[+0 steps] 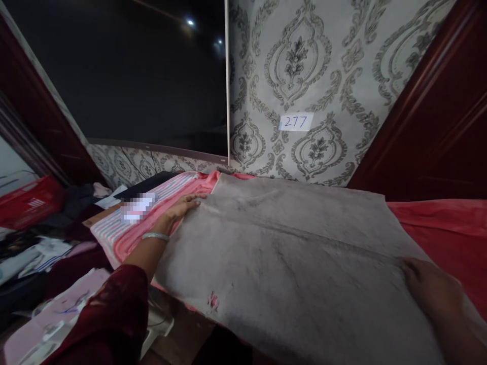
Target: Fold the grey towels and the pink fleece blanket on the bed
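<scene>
Head view: a broad grey cloth (289, 284) lies spread between the hands, its right side over a red cloth (449, 223) and its far-left side beside a striped cloth (142, 223). The left hand (181, 208) rests on its left edge, fingers extended and loose; the right hand (433, 289) lies on the right side with bent fingers, and whether they pinch fabric I cannot tell. A long crease (300, 232) runs between them. It looks soft, limp and fairly light, unlikely to break but prone to sag and wrinkle; opposite edges or corners seem the best holds.
</scene>
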A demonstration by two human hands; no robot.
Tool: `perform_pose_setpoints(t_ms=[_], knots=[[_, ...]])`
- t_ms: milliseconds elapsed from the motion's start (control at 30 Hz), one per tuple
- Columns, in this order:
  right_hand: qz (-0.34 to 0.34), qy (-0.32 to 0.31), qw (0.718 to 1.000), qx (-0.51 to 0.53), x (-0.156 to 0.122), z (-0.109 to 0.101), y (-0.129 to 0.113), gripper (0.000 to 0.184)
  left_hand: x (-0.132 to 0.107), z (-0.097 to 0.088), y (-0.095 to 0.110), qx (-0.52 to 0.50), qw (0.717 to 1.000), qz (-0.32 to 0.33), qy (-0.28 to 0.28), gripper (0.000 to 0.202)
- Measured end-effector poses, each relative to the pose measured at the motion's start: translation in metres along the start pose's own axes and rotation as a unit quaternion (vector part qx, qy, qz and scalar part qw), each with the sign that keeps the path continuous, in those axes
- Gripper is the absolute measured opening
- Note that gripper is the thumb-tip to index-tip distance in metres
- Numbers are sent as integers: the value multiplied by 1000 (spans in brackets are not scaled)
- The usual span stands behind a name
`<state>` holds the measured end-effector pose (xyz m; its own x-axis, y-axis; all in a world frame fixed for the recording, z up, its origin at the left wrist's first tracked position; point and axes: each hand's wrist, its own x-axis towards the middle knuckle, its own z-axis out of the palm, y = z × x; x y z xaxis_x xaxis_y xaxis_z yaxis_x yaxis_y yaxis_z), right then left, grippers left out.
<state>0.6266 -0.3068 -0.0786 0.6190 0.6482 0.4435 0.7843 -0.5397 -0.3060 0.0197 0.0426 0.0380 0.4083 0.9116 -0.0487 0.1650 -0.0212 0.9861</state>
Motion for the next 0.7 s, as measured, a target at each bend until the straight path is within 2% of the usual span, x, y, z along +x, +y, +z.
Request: perform_pose_setpoints(t_ms=[167,300,400,500,600,700], knots=[[5,5,1000,23,0,-2,-4,36,2,0,0,129,990,50,23,48],[-7,11,1000,10,-1,3,2,41,10,5,3,261,956,98,92,21],[-19,31,999,2,-1,10,7,45,13,8,0,323,930,126,121,10],[-34,58,998,11,-2,10,5,41,11,7,-9,354,920,141,95,9],[-42,83,995,35,-4,4,-9,32,13,0,-19,370,913,159,65,18],[-14,75,996,47,-4,-4,-25,28,22,-8,-25,385,900,173,106,22]])
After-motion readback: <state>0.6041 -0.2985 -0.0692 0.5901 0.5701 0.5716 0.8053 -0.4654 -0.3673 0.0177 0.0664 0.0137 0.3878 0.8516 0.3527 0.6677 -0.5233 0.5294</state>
